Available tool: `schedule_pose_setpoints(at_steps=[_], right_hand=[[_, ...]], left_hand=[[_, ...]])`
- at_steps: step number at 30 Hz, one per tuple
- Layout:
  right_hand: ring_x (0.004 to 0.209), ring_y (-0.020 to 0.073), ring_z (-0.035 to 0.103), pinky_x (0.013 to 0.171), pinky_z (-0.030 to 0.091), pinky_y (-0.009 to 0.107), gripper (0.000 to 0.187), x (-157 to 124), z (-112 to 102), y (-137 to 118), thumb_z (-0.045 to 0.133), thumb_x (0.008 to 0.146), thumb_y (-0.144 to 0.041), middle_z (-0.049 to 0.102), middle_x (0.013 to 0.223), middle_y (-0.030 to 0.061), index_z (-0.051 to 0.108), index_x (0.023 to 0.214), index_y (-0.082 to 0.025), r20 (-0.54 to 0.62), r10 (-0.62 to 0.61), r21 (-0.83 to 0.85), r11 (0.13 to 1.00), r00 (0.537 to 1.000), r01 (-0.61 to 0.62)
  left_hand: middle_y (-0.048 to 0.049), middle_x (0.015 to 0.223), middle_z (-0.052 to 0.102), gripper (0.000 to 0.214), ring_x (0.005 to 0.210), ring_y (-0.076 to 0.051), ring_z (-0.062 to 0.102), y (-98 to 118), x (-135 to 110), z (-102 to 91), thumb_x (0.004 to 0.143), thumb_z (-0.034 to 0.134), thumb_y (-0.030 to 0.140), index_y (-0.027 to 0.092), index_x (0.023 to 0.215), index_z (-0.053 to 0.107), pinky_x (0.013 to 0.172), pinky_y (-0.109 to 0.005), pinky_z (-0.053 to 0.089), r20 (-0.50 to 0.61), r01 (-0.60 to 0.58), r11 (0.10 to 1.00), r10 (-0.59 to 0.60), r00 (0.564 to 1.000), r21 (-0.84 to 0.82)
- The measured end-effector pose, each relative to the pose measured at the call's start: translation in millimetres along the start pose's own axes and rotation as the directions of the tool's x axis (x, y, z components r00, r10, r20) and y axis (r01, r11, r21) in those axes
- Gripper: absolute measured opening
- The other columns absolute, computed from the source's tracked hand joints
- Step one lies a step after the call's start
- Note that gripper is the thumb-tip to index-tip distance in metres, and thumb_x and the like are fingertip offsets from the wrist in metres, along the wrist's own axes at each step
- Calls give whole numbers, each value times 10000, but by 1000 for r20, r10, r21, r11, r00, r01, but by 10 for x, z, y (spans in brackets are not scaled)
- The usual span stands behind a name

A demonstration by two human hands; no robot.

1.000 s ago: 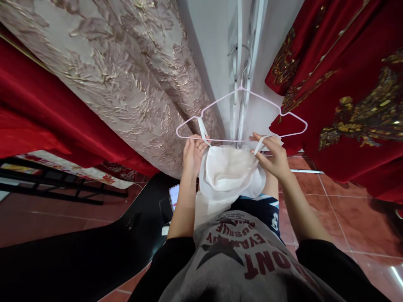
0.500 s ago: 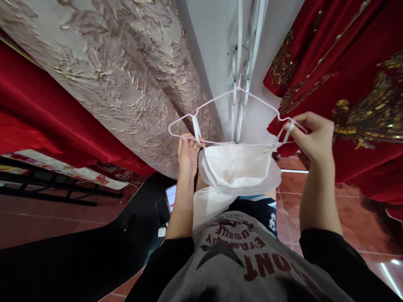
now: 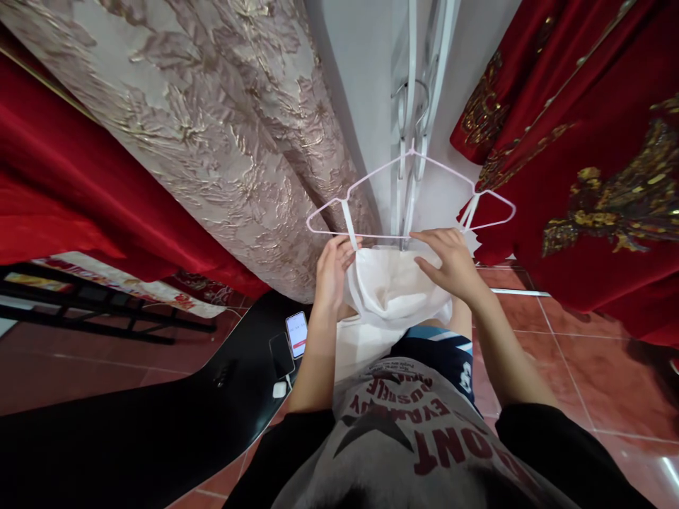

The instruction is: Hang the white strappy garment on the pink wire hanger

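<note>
A pale pink wire hanger (image 3: 371, 185) hangs from a white rail in front of me. A white strappy garment (image 3: 395, 286) hangs from it, one strap looped over each end of the hanger. My left hand (image 3: 332, 272) is closed on the garment's top edge just below the left strap (image 3: 349, 220). My right hand (image 3: 448, 263) lies on the garment's upper right part, fingers curled onto the cloth, below the right strap (image 3: 469, 210).
A beige and gold embroidered dress (image 3: 212, 120) hangs at the left, red embroidered garments (image 3: 573, 155) at the right. A black bench (image 3: 159, 424) at lower left carries a lit phone (image 3: 297, 334). The floor is red tile (image 3: 573, 367).
My right hand came down from the hanger's right end, where it held the strap, to the garment's top. The right strap now sits on the hanger. The left hand stayed put.
</note>
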State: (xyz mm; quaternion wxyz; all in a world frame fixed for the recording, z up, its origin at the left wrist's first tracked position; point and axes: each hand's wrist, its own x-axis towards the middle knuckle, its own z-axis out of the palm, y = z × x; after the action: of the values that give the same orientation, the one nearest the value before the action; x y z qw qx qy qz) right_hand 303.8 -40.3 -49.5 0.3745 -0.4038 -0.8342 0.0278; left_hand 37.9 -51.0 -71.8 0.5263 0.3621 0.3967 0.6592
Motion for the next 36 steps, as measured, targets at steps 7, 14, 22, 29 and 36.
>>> schedule_pose_setpoints(at_steps=[7,14,22,29,36], right_hand=[[1014,272,681,969,468,487,247,-61,-96,42,622,1026,-316,784,1061,53,752,1236,-300,-130,22,32,999,991,-18],[1055,264,667,1018,458,497,305,-104,-59,25,620,1029,-297,766,1127,55,717,1318,-311,-119,-7,46,999,993,13],[1195,293,672,1110,462,554,431,-96,101,-114,642,1007,-310,745,1281,68,647,1438,-327,-52,-16,106,994,999,21],[830,185,721,762,588,373,175,-145,-111,95,663,926,-219,774,963,36,794,1035,-259,-555,448,467,865,701,-184],[511,99,509,464,396,289,124,161,-404,225,752,855,-295,782,837,22,808,946,-231,-166,543,597,720,824,-354]], left_hand=[[-87,932,790,291,934,-214,732,499,-118,-47,902,766,486,205,964,809,805,-295,534,245,-75,970,17,969,230],[-86,1365,750,356,1062,-188,736,701,266,-122,878,786,483,248,1146,796,658,-206,529,-163,-381,924,381,910,35],[-144,994,828,375,592,-97,598,233,120,-80,945,727,536,167,938,795,405,-187,289,-99,-136,991,137,986,15],[-85,813,791,405,485,-75,492,155,134,129,967,710,543,176,802,667,427,-194,314,-142,-203,976,190,971,-82],[-63,789,772,464,449,-61,401,40,121,167,966,667,626,189,814,642,445,-207,294,-161,-293,956,291,943,7]])
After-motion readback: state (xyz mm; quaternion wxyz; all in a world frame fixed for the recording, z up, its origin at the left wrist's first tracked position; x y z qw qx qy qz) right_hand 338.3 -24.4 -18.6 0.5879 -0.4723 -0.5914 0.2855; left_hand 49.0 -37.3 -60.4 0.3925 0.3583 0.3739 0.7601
